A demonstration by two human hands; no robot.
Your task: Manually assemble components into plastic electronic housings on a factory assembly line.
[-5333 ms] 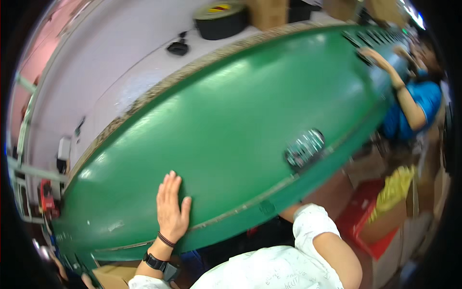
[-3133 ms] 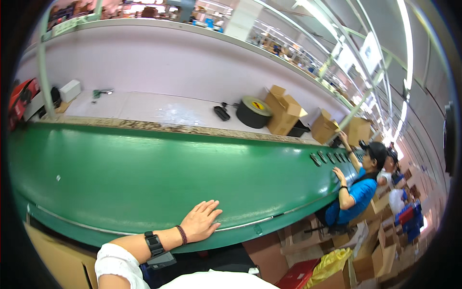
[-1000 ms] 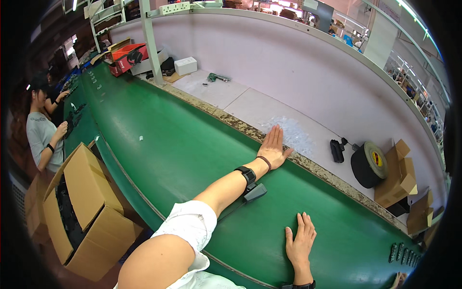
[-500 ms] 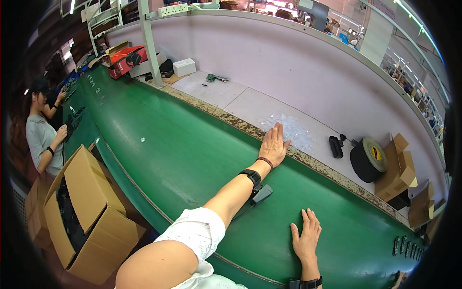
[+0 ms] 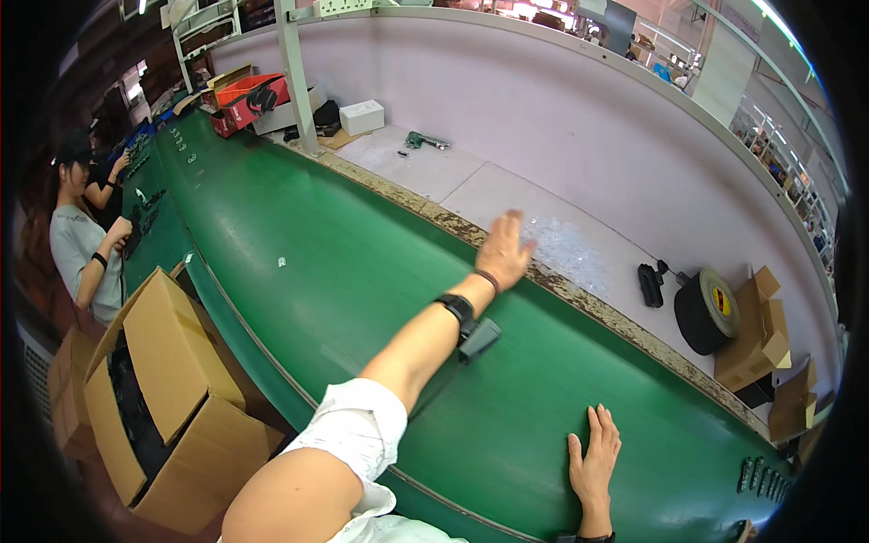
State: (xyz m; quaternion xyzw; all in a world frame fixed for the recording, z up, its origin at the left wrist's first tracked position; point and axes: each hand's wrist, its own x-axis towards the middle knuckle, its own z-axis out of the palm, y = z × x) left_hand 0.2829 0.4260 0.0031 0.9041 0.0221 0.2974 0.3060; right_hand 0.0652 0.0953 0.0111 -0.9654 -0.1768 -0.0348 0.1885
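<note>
My left hand [image 5: 505, 250] reaches out over the belt's far worn edge, just left of a spread pile of small clear plastic pieces [image 5: 572, 253]. Its thumb stands apart from the fingers, which point away and look foreshortened and slightly blurred. I see nothing held in it. My right hand [image 5: 594, 463] rests on the green conveyor belt [image 5: 398, 271] at the lower right, fingers stretched out and nothing in them. A dark box-shaped device [image 5: 480, 340] with a cable hangs at my left wrist.
An open cardboard box [image 5: 181, 389] with black contents stands at the left, close to a person [image 5: 86, 235] working. Beyond the belt are a black tape roll [image 5: 706, 312], a black device [image 5: 650, 284] and a green tool [image 5: 425, 140]. Several dark parts [image 5: 763, 480] lie at far right.
My left hand has drawn off the clear pieces toward the left, its fingers less stretched out. My right hand stays on the belt. The whole view has shifted slightly.
</note>
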